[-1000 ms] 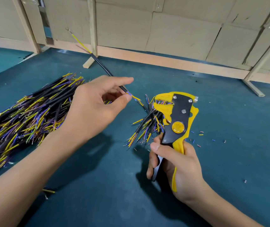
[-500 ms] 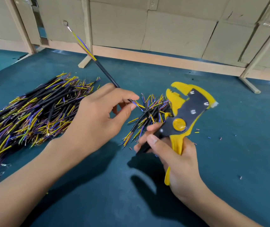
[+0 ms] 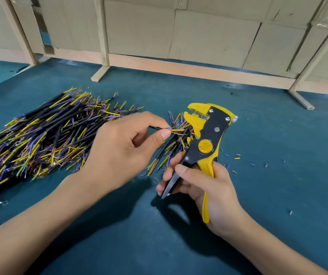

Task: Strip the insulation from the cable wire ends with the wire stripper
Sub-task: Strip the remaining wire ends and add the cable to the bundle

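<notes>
Yellow wire stripper (image 3: 206, 135) upright in curled right hand (image 3: 208, 187).

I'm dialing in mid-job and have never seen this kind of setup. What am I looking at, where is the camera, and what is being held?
There is no machine here: a person works with two bare hands, and the single camera sits on their head, looking forward and down. The left hand pinches one black cable between thumb and forefinger, with its yellow and blue wire ends pointing toward the tool. The right hand grips the handles of a yellow and black wire stripper, its jaws open near those ends. On the blue table lie a big pile of cables at the left, a smaller pile between the hands, and small bits of cut insulation at the right. Cardboard panels stand behind.
</notes>
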A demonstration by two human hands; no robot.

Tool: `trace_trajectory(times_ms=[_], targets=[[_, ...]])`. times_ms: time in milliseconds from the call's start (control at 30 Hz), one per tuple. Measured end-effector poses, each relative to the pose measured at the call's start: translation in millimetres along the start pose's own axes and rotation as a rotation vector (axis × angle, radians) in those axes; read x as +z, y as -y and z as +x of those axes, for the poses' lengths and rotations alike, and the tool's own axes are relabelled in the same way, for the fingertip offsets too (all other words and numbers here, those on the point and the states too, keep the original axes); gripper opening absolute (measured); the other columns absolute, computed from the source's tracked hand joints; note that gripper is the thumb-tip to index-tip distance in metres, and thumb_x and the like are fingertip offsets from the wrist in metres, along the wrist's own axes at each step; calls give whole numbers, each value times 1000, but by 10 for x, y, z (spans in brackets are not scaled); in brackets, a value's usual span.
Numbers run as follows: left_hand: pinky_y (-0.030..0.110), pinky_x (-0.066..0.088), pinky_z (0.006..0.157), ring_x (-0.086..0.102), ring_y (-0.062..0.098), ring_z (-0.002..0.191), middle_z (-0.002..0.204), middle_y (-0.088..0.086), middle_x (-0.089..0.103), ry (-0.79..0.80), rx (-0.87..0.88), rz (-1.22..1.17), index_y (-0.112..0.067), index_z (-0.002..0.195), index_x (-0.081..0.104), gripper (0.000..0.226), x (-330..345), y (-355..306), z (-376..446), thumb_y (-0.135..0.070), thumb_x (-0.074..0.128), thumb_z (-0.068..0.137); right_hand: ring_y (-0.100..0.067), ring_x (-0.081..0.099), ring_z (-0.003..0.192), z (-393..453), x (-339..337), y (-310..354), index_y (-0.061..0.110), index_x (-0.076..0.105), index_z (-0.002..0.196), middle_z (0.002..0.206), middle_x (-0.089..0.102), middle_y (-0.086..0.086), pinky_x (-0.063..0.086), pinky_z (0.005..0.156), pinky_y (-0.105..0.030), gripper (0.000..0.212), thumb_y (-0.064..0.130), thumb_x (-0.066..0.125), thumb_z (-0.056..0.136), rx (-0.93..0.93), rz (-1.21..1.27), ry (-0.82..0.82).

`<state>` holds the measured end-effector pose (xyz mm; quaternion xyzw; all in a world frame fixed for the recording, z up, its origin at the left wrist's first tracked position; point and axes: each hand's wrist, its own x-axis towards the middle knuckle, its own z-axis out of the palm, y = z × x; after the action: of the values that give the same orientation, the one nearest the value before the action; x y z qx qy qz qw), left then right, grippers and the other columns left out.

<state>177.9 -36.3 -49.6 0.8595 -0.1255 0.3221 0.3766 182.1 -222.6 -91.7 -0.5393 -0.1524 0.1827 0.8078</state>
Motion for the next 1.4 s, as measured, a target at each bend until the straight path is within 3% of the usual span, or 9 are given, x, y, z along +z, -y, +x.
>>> trace_trajectory(times_ms=[100, 200, 367, 500, 633, 800, 1000, 1167, 1400], targets=[[26, 35, 71, 42, 13, 72, 70, -10, 38, -46, 65, 114, -25, 95, 76, 15, -55, -18, 63, -37, 67, 93, -49, 68, 78, -6, -2, -7, 6, 68, 99, 86, 66, -22, 56, 76, -56, 24, 22, 72, 82, -23, 24, -30], [25, 37, 86, 50, 20, 87, 88, -1, 54, 17, 85, 44, -18, 94, 75, 12, -81, -11, 80, -27, 67, 94, -49, 67, 79, -1, -16, 0, 4, 66, 102, 86, 66, -22, 53, 78, -61, 26, 21, 70, 83, -42, 40, -30], [26, 44, 63, 53, 11, 65, 80, -5, 61, 134, -157, -316, -16, 90, 69, 1, -43, -91, 63, -16, 69, 91, -47, 69, 79, -21, 21, 4, 6, 67, 102, 89, 69, -20, 56, 77, -58, 26, 24, 71, 84, -49, 18, -25], [13, 40, 59, 49, -1, 57, 69, -16, 60, 219, -231, -519, -12, 88, 68, 5, -60, -122, 69, -16, 69, 87, -39, 70, 80, -19, 83, 60, 15, 72, 97, 101, 74, -18, 57, 74, -47, 17, 25, 75, 84, -153, 7, -109], [13, 41, 62, 52, 4, 59, 68, -11, 65, 375, -176, -467, -8, 85, 70, 3, -46, -151, 27, -8, 71, 88, -38, 70, 80, 23, 46, 167, 14, 75, 91, 91, 73, -19, 58, 75, -45, 4, 13, 72, 88, -234, 19, -169], [12, 41, 62, 51, 3, 59, 72, 1, 68, 433, -221, -484, -8, 86, 71, 3, -1, -170, -16, -8, 71, 89, -34, 74, 83, 49, 13, 173, 17, 76, 94, 88, 75, -14, 59, 74, -44, 14, 10, 72, 83, -224, -32, -241], [13, 40, 57, 49, 11, 59, 71, 1, 67, 428, -320, -621, -9, 87, 66, 10, 8, -159, 10, -19, 65, 88, -38, 71, 75, 53, -1, 195, 22, 74, 96, 82, 72, -17, 58, 74, -44, 15, 11, 69, 86, -260, -70, -180], [14, 38, 53, 50, 14, 59, 74, 5, 67, 424, -355, -608, -7, 88, 66, 9, 54, -126, 4, -10, 62, 96, -40, 70, 78, 52, -12, 182, 16, 70, 99, 82, 72, -18, 57, 84, -63, 12, 12, 69, 88, -296, -125, -192], [17, 34, 48, 48, 16, 52, 69, 9, 63, 389, -484, -683, -16, 77, 68, 12, 115, -139, 6, -25, 64, 85, -39, 69, 73, 68, -29, 215, 15, 71, 93, 79, 72, -18, 60, 77, -54, 13, 7, 72, 83, -251, -126, -202]])
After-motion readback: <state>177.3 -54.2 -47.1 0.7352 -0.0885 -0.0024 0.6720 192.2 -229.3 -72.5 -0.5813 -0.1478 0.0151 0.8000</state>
